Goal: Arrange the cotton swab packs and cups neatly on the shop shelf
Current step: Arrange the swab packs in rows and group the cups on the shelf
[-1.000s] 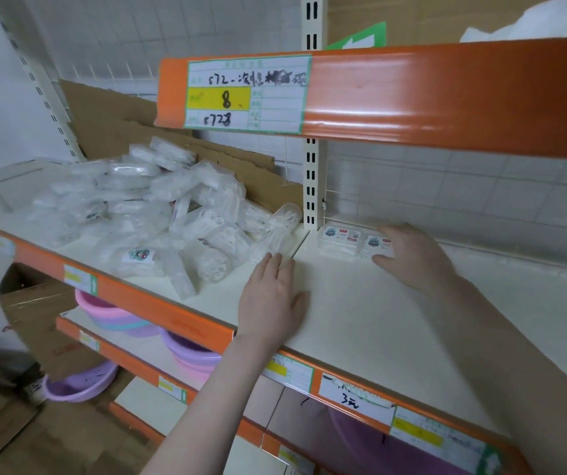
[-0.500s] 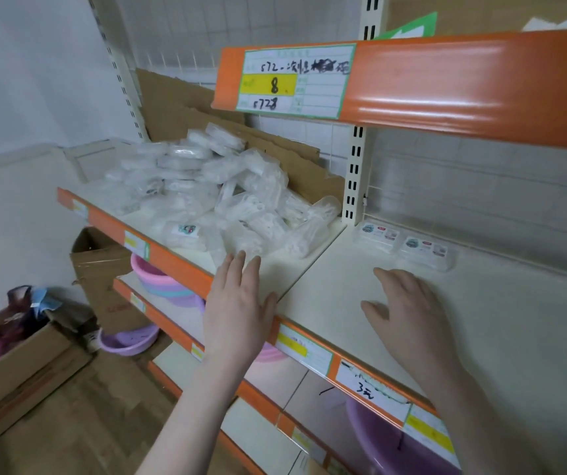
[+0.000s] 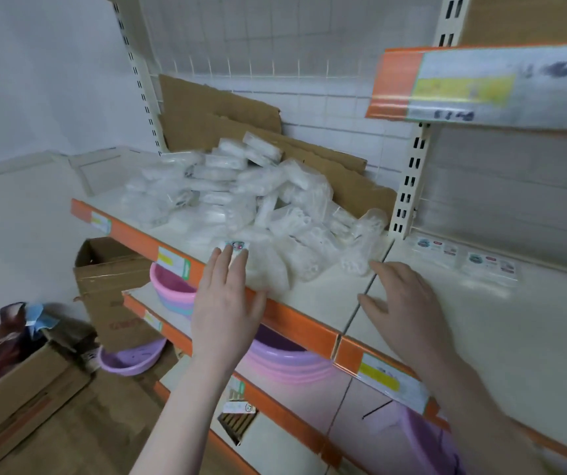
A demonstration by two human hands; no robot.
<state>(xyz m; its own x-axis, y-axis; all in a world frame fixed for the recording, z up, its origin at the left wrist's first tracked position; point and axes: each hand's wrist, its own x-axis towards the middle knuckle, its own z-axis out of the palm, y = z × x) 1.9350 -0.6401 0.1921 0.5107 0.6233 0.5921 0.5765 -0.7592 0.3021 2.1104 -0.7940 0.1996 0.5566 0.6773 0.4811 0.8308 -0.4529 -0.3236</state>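
Now the left hand, fingers spread and empty, touches the loose heap of clear plastic cotton swab packs on the cream shelf board with orange edge; the right hand hovers flat and empty beside the heap.

Jumbled heap of clear cotton swab packs on shelf, two flat packs apart

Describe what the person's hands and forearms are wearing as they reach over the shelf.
Nothing that shows. The left hand and the right hand are bare, with no gloves, rings or wristbands visible. Both forearms are uncovered down to the bottom edge of the picture, with no sleeve, cuff or watch in view. The fingernails look short and unpainted.
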